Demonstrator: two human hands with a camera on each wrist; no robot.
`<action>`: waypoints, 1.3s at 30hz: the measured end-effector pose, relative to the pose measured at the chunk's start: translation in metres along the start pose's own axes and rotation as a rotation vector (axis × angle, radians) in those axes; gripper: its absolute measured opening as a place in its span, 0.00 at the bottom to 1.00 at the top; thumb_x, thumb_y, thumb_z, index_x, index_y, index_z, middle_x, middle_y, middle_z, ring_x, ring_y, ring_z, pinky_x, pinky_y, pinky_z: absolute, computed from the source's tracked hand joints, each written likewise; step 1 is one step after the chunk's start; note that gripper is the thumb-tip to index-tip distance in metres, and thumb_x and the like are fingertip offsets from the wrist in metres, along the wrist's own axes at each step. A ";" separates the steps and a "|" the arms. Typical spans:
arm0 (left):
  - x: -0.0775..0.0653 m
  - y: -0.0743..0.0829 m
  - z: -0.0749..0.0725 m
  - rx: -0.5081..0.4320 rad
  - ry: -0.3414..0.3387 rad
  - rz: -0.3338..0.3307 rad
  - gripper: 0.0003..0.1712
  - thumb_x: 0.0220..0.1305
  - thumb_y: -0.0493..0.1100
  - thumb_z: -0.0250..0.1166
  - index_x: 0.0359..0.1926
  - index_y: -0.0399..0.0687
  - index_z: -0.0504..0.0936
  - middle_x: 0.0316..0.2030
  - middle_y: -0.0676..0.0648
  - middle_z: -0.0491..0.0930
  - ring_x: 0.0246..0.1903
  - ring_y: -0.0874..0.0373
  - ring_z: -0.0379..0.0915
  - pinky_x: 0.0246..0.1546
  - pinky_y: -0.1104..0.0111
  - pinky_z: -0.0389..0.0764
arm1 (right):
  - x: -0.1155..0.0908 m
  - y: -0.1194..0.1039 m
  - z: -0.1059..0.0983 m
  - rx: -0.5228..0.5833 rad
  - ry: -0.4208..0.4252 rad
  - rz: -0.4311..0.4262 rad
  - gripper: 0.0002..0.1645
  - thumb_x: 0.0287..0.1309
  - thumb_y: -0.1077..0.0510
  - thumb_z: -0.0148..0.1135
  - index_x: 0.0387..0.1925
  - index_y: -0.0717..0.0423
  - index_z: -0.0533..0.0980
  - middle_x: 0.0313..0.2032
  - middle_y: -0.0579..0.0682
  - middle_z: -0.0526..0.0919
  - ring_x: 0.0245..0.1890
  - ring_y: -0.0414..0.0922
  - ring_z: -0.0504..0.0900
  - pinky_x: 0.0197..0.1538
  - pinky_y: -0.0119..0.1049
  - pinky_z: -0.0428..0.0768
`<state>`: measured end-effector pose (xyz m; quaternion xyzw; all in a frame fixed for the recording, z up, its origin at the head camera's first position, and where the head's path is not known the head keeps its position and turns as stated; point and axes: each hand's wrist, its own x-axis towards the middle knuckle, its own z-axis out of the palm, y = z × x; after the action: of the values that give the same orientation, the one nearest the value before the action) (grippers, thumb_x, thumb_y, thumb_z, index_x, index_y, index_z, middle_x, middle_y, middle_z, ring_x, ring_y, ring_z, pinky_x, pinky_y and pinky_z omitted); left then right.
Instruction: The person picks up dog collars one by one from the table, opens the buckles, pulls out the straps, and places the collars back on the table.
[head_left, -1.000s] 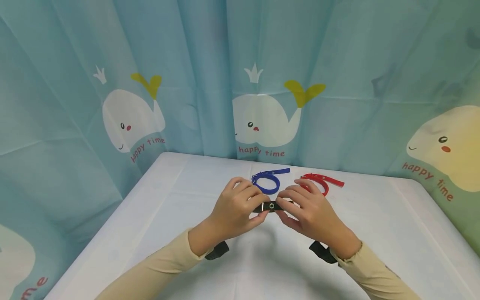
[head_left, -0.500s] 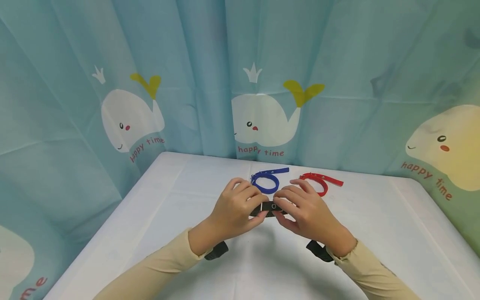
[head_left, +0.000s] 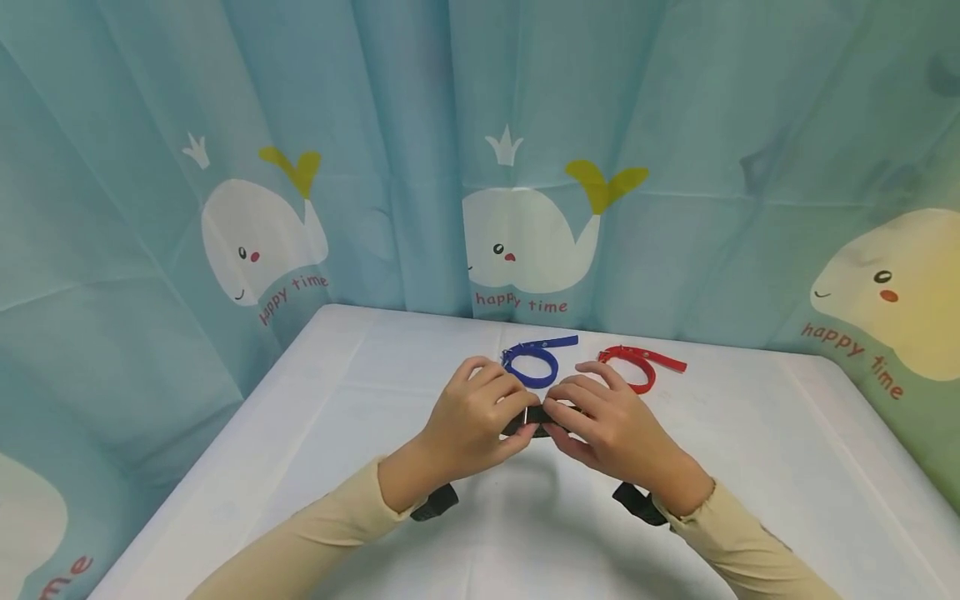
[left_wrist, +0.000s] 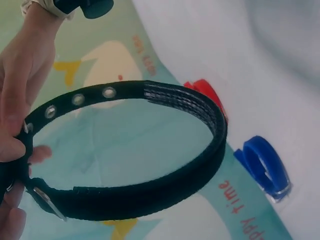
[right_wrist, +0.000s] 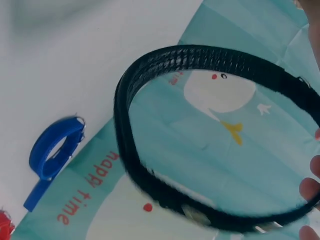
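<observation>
Both hands hold a black collar (head_left: 535, 414) just above the table. Its loop, with metal-rimmed eyelets and a metal buckle frame, shows whole in the left wrist view, where the black band (left_wrist: 150, 202) hangs open in a wide ring. My left hand (head_left: 474, 417) pinches it beside the buckle, thumb below and fingers above. The right hand (head_left: 611, 427) pinches the strap just to the right, its fingertips close to the left ones. Fingers hide part of the buckle area. In the right wrist view the collar (right_wrist: 121, 122) also spans between the fingertips at the right edge.
Behind the hands, a blue collar (head_left: 534, 383) and a red collar (head_left: 667, 362) lie on the white table (head_left: 375, 375), each looped with its strap end sticking out right. A light blue curtain (head_left: 405, 167) with whale prints hangs beyond the table's back edge.
My right hand has shifted slightly left along the black strap. An eyelet seen earlier between the hands is now covered by its fingers. The left hand has barely moved.
</observation>
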<state>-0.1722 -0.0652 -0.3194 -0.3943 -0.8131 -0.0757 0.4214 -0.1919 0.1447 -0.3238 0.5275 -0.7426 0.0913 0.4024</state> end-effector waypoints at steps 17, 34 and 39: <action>-0.003 0.001 0.000 0.000 0.016 -0.005 0.11 0.43 0.50 0.73 0.28 0.54 0.84 0.27 0.57 0.82 0.33 0.62 0.76 0.44 0.65 0.76 | 0.000 0.000 0.001 0.035 -0.029 0.015 0.20 0.65 0.47 0.48 0.32 0.57 0.78 0.30 0.50 0.84 0.33 0.45 0.82 0.47 0.49 0.79; 0.001 -0.002 -0.005 -0.013 0.024 -0.029 0.11 0.45 0.49 0.73 0.29 0.52 0.84 0.26 0.55 0.82 0.32 0.61 0.74 0.44 0.63 0.76 | 0.003 0.002 -0.001 0.014 -0.027 0.031 0.25 0.68 0.43 0.44 0.36 0.57 0.81 0.32 0.51 0.85 0.34 0.46 0.83 0.46 0.48 0.79; -0.001 -0.004 -0.007 -0.017 0.037 -0.047 0.10 0.44 0.48 0.73 0.29 0.52 0.85 0.26 0.56 0.82 0.31 0.62 0.75 0.44 0.63 0.76 | -0.002 0.003 0.000 0.019 0.000 0.031 0.25 0.69 0.45 0.43 0.31 0.56 0.80 0.30 0.51 0.85 0.33 0.46 0.83 0.46 0.48 0.79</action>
<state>-0.1705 -0.0713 -0.3150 -0.3771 -0.8136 -0.0998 0.4311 -0.1944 0.1469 -0.3244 0.5199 -0.7498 0.1046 0.3958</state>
